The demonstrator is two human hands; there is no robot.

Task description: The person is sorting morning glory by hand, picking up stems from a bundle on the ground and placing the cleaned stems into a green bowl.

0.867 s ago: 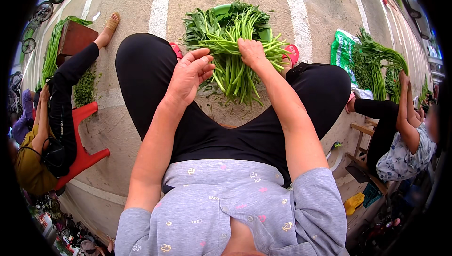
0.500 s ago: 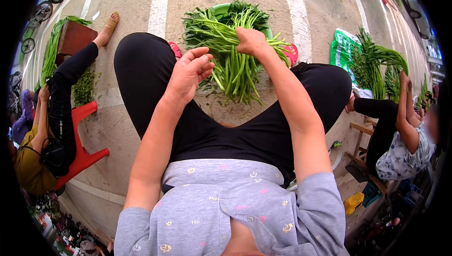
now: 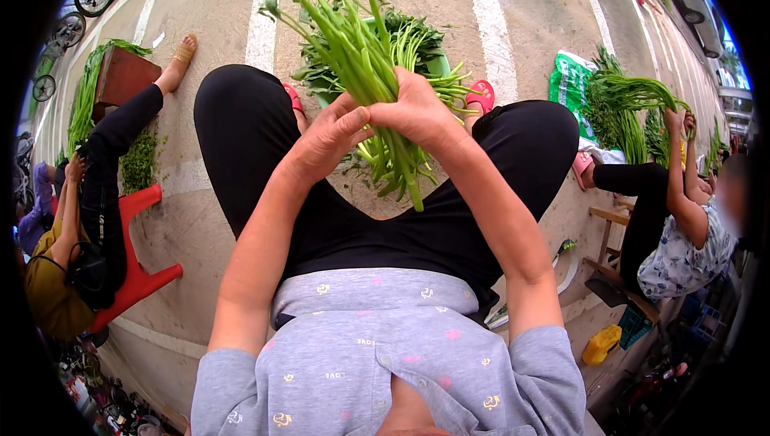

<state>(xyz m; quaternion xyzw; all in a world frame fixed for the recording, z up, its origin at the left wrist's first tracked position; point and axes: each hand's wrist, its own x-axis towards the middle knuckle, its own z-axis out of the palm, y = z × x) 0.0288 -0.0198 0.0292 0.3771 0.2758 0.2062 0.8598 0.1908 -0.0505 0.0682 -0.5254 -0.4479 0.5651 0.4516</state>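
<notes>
A bunch of long green vegetable stems (image 3: 357, 47) is raised between my knees, tilted with its upper ends pointing away to the left. My right hand (image 3: 417, 115) is closed round its middle. From the other side, my left hand (image 3: 330, 137) closes on the same bunch, its thumb against the right hand; its fingertips are partly hidden by the stems. Below and beyond lies a heap of leafy greens (image 3: 425, 37) over a green basin (image 3: 439, 65), mostly covered by the heap and the raised bunch.
At right, a person (image 3: 686, 227) holds greens (image 3: 642, 91) beside a green-and-white sack (image 3: 573, 87). At left, another person (image 3: 60, 275) sits by a red stool (image 3: 140, 255), with greens over a brown box (image 3: 124, 79). A yellow container (image 3: 601, 345) stands at lower right.
My right hand has lifted a bunch off the heap and drawn it nearer. My left hand, empty before, has moved right and closed on the bunch beside it.
</notes>
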